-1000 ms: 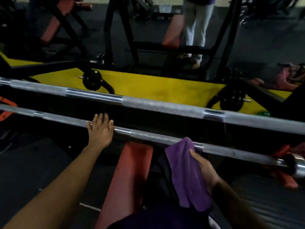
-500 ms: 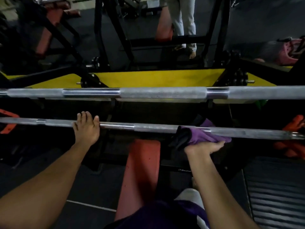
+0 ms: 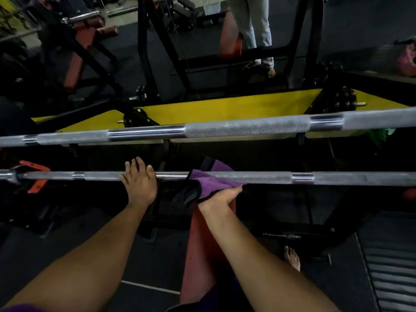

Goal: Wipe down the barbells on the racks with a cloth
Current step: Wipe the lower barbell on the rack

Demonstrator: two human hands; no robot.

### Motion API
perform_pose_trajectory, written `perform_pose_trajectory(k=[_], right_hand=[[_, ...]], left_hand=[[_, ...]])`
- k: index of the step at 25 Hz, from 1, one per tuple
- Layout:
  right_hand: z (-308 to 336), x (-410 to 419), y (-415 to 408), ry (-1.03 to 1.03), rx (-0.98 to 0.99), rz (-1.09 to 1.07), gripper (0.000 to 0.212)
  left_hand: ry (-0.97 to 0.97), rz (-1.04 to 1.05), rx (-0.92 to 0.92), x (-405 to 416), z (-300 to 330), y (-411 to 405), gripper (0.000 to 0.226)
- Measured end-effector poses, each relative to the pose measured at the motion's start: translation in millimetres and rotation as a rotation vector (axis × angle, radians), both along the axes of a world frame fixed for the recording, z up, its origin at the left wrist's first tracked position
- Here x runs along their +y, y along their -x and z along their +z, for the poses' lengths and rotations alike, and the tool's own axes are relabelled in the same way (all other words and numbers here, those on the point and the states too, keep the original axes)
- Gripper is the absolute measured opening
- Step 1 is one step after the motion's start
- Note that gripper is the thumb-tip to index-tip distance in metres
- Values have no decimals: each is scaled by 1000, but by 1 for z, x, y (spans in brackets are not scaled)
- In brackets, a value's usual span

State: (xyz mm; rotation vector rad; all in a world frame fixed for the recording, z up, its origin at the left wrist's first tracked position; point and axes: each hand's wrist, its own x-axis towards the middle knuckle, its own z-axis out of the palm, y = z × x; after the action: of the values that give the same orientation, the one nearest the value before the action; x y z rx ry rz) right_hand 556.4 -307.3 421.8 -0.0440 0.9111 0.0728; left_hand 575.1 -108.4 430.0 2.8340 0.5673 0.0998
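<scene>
Two steel barbells lie across the view. The near barbell (image 3: 337, 179) runs at hand height and the far barbell (image 3: 245, 126) sits higher, behind it. My left hand (image 3: 139, 183) rests on top of the near bar, its fingers laid over it. Just to its right, my right hand (image 3: 219, 195) grips a purple cloth (image 3: 211, 180) from below. The cloth wraps under and behind the near bar, against its knurled part.
A red bench pad (image 3: 202, 244) lies below my arms, with my bare foot (image 3: 292, 257) beside it. A yellow platform (image 3: 225, 106) and black weight plates (image 3: 337, 100) sit behind the bars. Another person's legs (image 3: 254, 30) stand beyond the black rack frame. A ribbed mat (image 3: 391, 266) lies at the right.
My right hand lifted the hanging cloth to the near bar, then slid it left along the bar toward my left hand. The left hand stayed on the bar.
</scene>
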Motion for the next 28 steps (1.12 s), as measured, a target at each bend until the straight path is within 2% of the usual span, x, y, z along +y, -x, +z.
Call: perform_pose_trajectory(k=[3,6,9,12,16,20,25,28], right_hand=[[17,-51,21,65,-161,46,61],[24,-121,41,256,-177,-52,50],[37,-160,45,419,-45,-65,54],[27,-126,28,558,101,-49,51],[7,-50,13,631,131,47,73],[6,20,13,666,101,234,92],[-1,28,28,678,-90,364,79],[-2,-24,39,754,-56,269,64]], left_hand=[[17,3,-32,4,-3,-2,56],[14,0,-65,3,-8,-2,56],[19,-4,-79,4,-10,-3,56],[13,-18,-53,5,-7,-4,57],[26,-10,-25,4,-4,-5,57],[25,-17,0,5,-2,-4,56],[21,-17,17,8,-2,-5,56],[26,-30,41,10,-1,-4,58]])
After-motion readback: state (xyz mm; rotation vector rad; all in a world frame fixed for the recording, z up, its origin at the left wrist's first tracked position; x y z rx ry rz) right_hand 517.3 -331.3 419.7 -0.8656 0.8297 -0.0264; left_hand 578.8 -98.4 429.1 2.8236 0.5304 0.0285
